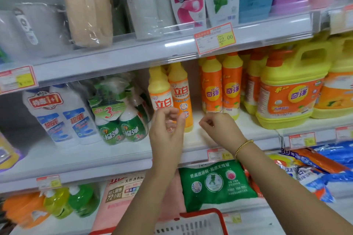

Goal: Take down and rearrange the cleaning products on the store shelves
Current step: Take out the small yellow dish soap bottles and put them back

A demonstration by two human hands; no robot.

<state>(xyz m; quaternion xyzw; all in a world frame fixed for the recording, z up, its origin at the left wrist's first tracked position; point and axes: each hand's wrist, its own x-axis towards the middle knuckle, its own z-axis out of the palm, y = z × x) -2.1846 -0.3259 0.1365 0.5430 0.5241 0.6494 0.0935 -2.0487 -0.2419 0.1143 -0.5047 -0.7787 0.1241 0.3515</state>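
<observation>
Store, mid shelf (114,155) w/ cleaning stuff. Both forearms reach up to it. Left hand (167,127) just in front of two yellow-orange bottles (180,93), grip loose, half curled, empty. Right hand (221,126) beside it, fingers curled in, empty. Red basket (202,212) near.

Middle shelf (114,150): the two dish-soap bottles (170,97) stand between the spray-bottle pack (122,120) on their left and the slim bottles (221,89) on their right. Left hand (167,129) sits before the pair, right hand (219,127) to its right.
</observation>
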